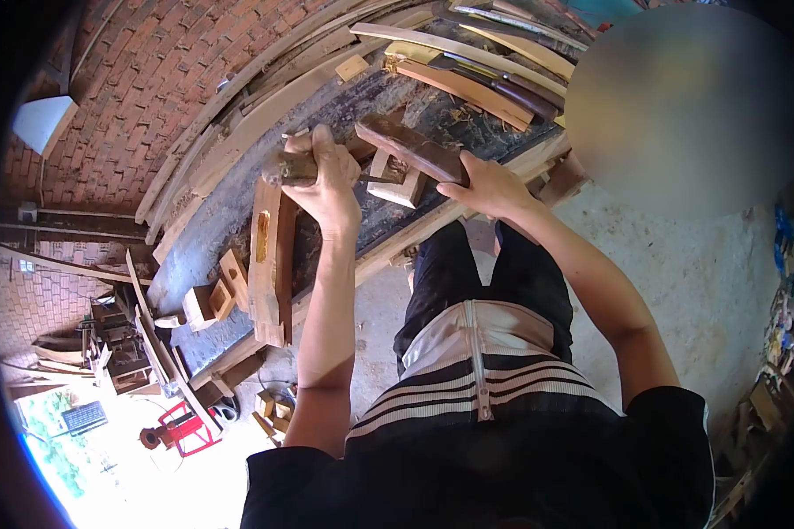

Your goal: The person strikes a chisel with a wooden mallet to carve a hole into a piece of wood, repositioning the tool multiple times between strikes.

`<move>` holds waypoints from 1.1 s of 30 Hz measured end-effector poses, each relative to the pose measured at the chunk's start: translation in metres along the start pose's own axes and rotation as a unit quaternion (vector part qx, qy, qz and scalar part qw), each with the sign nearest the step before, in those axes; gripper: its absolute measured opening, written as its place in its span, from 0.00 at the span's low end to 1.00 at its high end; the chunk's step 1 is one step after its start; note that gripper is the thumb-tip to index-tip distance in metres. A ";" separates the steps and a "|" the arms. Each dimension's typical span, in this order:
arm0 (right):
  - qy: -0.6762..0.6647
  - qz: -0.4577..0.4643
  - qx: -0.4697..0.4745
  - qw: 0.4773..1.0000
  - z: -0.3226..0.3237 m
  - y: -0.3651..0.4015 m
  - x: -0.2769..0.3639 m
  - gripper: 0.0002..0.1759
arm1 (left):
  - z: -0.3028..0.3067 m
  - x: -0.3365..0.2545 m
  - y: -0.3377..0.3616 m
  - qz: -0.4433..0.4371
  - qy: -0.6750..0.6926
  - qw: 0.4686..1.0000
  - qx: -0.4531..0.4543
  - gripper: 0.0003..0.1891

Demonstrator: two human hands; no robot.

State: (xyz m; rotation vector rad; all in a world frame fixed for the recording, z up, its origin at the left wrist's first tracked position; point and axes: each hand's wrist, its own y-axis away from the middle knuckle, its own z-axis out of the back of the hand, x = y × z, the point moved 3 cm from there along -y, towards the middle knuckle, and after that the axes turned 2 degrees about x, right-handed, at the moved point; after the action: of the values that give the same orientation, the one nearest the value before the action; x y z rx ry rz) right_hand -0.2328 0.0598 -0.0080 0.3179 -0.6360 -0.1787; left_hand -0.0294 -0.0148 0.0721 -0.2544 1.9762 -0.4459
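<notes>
Gripping a wooden-handled tool (293,167), the left hand (328,187) is clenched tight round the handle, and the thin metal shaft runs out past the knuckles toward a pale notched block (399,183). The right hand (490,188) grasps the near end of a dark wooden piece (410,145), fingers closed over it; that piece lies slanted across the top of the pale block, between the two hands. Both hands are raised over a dark workbench (229,220). Just below the left hand a thick plank (272,256) with a slot cut in it stands on edge. Beyond the right hand, long pale boards (468,75) are stacked. Small offcuts (212,300) sit well off from the left forearm.
</notes>
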 end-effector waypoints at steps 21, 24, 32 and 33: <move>0.024 0.015 -0.079 0.996 -0.019 0.002 -0.003 0.35 | -0.010 -0.014 -0.006 -0.088 -0.140 0.985 0.057 0.16; 0.017 0.022 -0.089 0.996 -0.021 0.002 -0.005 0.34 | -0.016 -0.013 -0.008 -0.121 -0.197 0.971 0.056 0.14; -0.013 0.015 -0.081 0.997 -0.019 0.004 -0.004 0.34 | -0.035 0.008 -0.016 -0.139 -0.128 0.981 0.043 0.13; -0.015 0.012 -0.078 0.997 -0.020 0.004 -0.004 0.34 | -0.033 0.011 -0.017 -0.135 -0.117 0.983 0.045 0.13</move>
State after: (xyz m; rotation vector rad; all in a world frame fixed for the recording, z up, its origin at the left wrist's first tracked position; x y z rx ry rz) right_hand -0.2237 0.0692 -0.0240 0.1573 -0.6520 -0.2083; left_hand -0.0646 -0.0278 0.0831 -0.4983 1.6937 -0.6473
